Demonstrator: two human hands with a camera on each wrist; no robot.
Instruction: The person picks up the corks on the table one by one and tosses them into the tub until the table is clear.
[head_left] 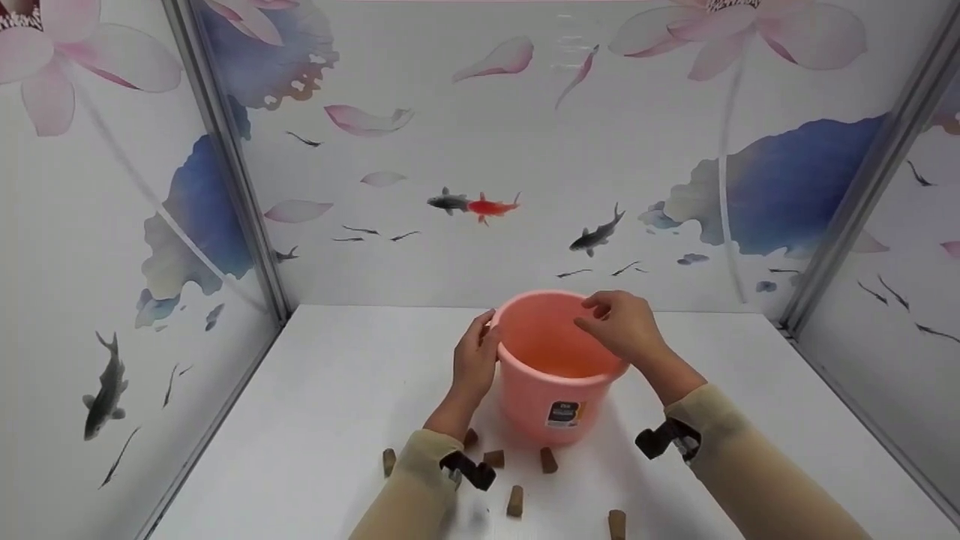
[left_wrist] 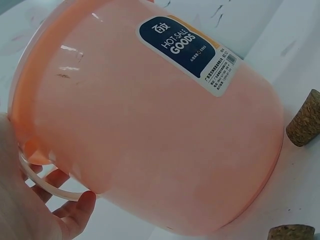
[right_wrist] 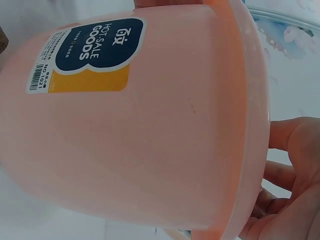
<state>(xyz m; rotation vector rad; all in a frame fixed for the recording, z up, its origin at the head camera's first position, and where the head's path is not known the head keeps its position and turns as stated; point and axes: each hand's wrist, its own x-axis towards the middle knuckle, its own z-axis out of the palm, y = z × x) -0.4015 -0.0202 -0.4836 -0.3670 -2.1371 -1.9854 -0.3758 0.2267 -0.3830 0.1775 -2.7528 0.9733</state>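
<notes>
A pink plastic bucket (head_left: pixel 525 405) stands upright on the white table, its label (head_left: pixel 564 414) facing me. At its left rim, my left hand (head_left: pixel 474 364) grips the side; the left wrist view shows bent fingers around the pale loop handle (left_wrist: pixel 60 192). Over the right rim, my right hand (head_left: pixel 626 326) hovers with loosely bent fingers above the opening. Nothing shows between those fingers, though the rim hides part of them in the right wrist view. Several brown corks lie before the bucket, among them one cork (head_left: pixel 516 501) near the middle and another cork (left_wrist: pixel 304 120) close to the base.
White panels (head_left: pixel 465 262) printed with flowers and fish enclose the table (head_left: pixel 337 390) at the back and both sides. Further corks lie by my left forearm, including one cork (head_left: pixel 388 462), and one cork (head_left: pixel 616 523) sits at the front edge of view.
</notes>
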